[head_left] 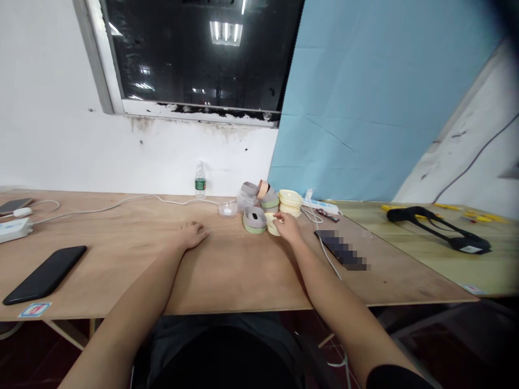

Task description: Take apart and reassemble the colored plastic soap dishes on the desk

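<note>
My left hand lies on the wooden tabletop with its fingers loosely stretched and nothing in them. My right hand is closed at the rim of a small pale yellow oval cup-like piece, partly hidden by the fingers. Just left of that piece stands a grey oval piece on top of a green one, with a small black item inside. Behind my right hand rises a stack of pale yellow oval pieces. More grey, green and peach pieces lean together behind, and a clear round container stands to their left.
A plastic bottle stands by the wall. A black phone lies at the left, a dark flat device at the right. White cables and a power strip run along the back. A black strapped object occupies the adjoining table.
</note>
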`<action>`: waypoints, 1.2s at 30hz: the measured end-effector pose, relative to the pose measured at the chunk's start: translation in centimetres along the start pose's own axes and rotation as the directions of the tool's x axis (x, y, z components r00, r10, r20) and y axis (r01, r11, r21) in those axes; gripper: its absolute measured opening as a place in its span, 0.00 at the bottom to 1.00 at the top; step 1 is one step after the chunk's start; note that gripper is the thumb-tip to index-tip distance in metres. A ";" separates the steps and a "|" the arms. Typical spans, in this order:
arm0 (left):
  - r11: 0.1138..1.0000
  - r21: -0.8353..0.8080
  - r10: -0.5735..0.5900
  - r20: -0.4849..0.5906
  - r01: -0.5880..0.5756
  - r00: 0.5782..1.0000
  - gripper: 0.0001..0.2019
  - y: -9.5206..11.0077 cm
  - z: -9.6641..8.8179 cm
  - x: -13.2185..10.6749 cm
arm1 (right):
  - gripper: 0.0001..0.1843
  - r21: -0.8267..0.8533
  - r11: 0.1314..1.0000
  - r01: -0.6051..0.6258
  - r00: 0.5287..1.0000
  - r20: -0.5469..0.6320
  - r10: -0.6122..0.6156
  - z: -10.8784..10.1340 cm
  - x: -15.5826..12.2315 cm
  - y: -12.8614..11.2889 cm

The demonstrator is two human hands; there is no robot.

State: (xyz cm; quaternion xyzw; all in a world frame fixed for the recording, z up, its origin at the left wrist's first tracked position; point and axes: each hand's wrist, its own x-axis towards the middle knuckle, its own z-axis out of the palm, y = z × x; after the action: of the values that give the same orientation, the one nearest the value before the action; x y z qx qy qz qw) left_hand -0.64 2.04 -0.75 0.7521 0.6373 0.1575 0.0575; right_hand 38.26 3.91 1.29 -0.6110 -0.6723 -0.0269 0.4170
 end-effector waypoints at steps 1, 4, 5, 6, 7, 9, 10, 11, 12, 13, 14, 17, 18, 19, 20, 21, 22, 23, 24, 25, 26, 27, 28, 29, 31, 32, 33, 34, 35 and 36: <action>1.000 0.000 0.002 0.004 -0.002 1.000 0.32 0.0 0.0 0.0 | 0.15 -0.021 1.000 0.014 1.000 0.019 -0.014 0.0 -0.1 -0.1; 1.000 0.001 0.009 0.010 -0.009 1.000 0.32 0.0 -0.1 -0.1 | 0.20 -0.078 0.989 0.126 0.990 0.066 -0.121 0.1 -0.6 -1.1; 1.000 0.002 0.007 0.007 -0.007 1.000 0.32 0.1 -0.1 -0.1 | 0.21 -0.089 0.981 0.172 0.983 0.085 -0.165 0.3 -0.8 -1.6; 1.000 0.003 0.004 0.003 -0.004 1.000 0.32 0.1 -0.2 -0.1 | 0.21 -0.094 0.971 0.218 0.972 0.108 -0.208 0.4 -1.0 -2.1; 1.000 0.004 0.002 0.002 -0.002 1.000 0.32 0.2 -0.2 -0.2 | 0.21 -0.092 0.960 0.263 0.959 0.136 -0.249 0.6 -1.2 -2.6; 1.000 -0.001 -0.001 0.004 0.001 1.000 0.32 0.2 -0.3 -0.2 | 0.18 -0.078 0.939 0.336 0.929 0.188 -0.317 1.0 -1.5 -3.2; 1.000 -0.004 0.000 0.006 0.000 1.000 0.31 0.3 -0.3 -0.3 | 0.17 -0.067 0.929 0.363 0.916 0.207 -0.343 1.2 -1.6 -3.3; 1.000 -0.009 0.001 0.007 -0.001 1.000 0.31 0.3 -0.3 -0.3 | 0.16 -0.055 0.923 0.381 0.906 0.219 -0.361 1.3 -1.7 -3.4; 1.000 -0.015 0.001 0.007 -0.001 1.000 0.31 0.3 -0.4 -0.3 | 0.15 -0.042 0.919 0.392 0.900 0.224 -0.374 1.4 -1.7 -3.4; 1.000 -0.023 0.000 0.002 0.000 1.000 0.31 0.3 -0.4 -0.3 | 0.14 -0.029 0.917 0.398 0.897 0.223 -0.383 1.4 -1.7 -3.4; 0.999 -0.032 0.003 -0.007 -0.004 1.000 0.31 0.3 -0.3 -0.2 | 0.13 -0.013 0.915 0.403 0.895 0.218 -0.390 1.3 -1.7 -3.5; 0.997 -0.062 0.045 -0.092 -0.051 0.995 0.29 0.5 -0.3 -0.2 | 0.11 0.052 0.908 0.416 0.891 0.177 -0.418 0.9 -1.7 -4.1; 0.994 -0.069 0.071 -0.145 -0.081 0.987 0.29 0.6 -0.3 -0.2 | 0.10 0.083 0.904 0.419 0.891 0.157 -0.427 0.7 -1.8 -4.6; 0.990 -0.077 0.101 -0.209 -0.119 0.973 0.29 0.8 -0.4 -0.2 | 0.10 0.118 0.901 0.417 0.893 0.133 -0.431 0.5 -2.0 -5.2; 0.983 -0.085 0.135 -0.277 -0.164 0.951 0.30 1.0 -0.4 -0.2 | 0.10 0.156 0.898 0.410 0.896 0.113 -0.429 0.3 -2.3 -5.8; 0.972 -0.094 0.171 -0.344 -0.215 0.923 0.32 1.3 -0.4 -0.3 | 0.11 0.195 0.896 0.398 0.901 0.098 -0.422 0.2 -2.6 -6.6; 0.957 -0.103 0.210 -0.399 -0.272 0.892 0.34 1.6 -0.5 -0.3 | 0.11 0.238 0.893 0.382 0.907 0.091 -0.412 0.2 -3.0 -7.4; 0.937 -0.116 0.248 -0.444 -0.330 0.861 0.37 2.0 -0.5 -0.4 | 0.11 0.288 0.886 0.363 0.911 0.089 -0.402 0.2 -3.5 -8.2; 0.914 -0.133 0.281 -0.476 -0.384 0.834 0.39 2.3 -0.5 -0.4 | 0.12 0.345 0.875 0.339 0.915 0.098 -0.393 0.3 -3.9 -9.0; 0.891 -0.154 0.305 -0.494 -0.427 0.814 0.40 2.6 -0.6 -0.5 | 0.12 0.406 0.859 0.312 0.915 0.114 -0.386 0.5 -4.4 -9.6; 0.872 -0.183 0.316 -0.498 -0.455 0.807 0.39 2.9 -0.7 -0.6 | 0.12 0.463 0.840 0.282 0.915 0.133 -0.381 0.7 -4.8 -10.2; 0.859 -0.221 0.312 -0.491 -0.462 0.814 0.36 3.1 -0.7 -0.7 | 0.13 0.509 0.822 0.254 0.915 0.150 -0.376 0.8 -5.1 -10.6; 0.853 -0.263 0.291 -0.476 -0.450 0.830 0.33 3.3 -0.8 -0.8 | 0.14 0.541 0.809 0.230 0.914 0.166 -0.371 1.0 -5.3 -10.9; 0.854 -0.301 0.262 -0.454 -0.424 0.851 0.30 3.4 -0.9 -0.9 | 0.15 0.556 0.803 0.214 0.913 0.179 -0.367 1.1 -5.5 -11.1; 0.870 -0.336 0.214 -0.404 -0.361 0.889 0.25 3.5 -1.2 -1.1 | 0.16 0.555 0.804 0.214 0.912 0.181 -0.368 1.1 -5.4 -11.0; 0.883 -0.329 0.199 -0.385 -0.335 0.901 0.24 3.5 -1.4 -1.2 | 0.16 0.546 0.808 0.223 0.914 0.172 -0.368 1.0 -5.2 -10.8; 0.897 -0.309 0.192 -0.370 -0.315 0.909 0.24 3.5 -1.6 -1.3 | 0.16 0.529 0.816 0.234 0.917 0.158 -0.366 0.8 -4.9 -10.5; 0.911 -0.286 0.188 -0.356 -0.298 0.915 0.25 3.5 -1.8 -1.3 | 0.16 0.501 0.830 0.244 0.925 0.138 -0.355 0.6 -4.5 -10.2; 0.921 -0.265 0.189 -0.336 -0.286 0.923 0.25 3.6 -2.0 -1.4 | 0.16 0.461 0.852 0.247 0.937 0.110 -0.331 0.3 -4.1 -9.7; 0.927 -0.251 0.194 -0.311 -0.277 0.930 0.26 3.6 -2.1 -1.5 | 0.15 0.408 0.880 0.242 0.952 0.078 -0.298 0.0 -3.6 -9.2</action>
State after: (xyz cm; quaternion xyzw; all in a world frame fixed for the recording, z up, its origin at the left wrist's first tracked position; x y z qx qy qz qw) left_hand 1.92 -0.34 2.07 0.7773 0.5128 0.3601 0.0568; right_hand 30.14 -1.27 3.46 -0.4152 -0.7697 0.0933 0.4759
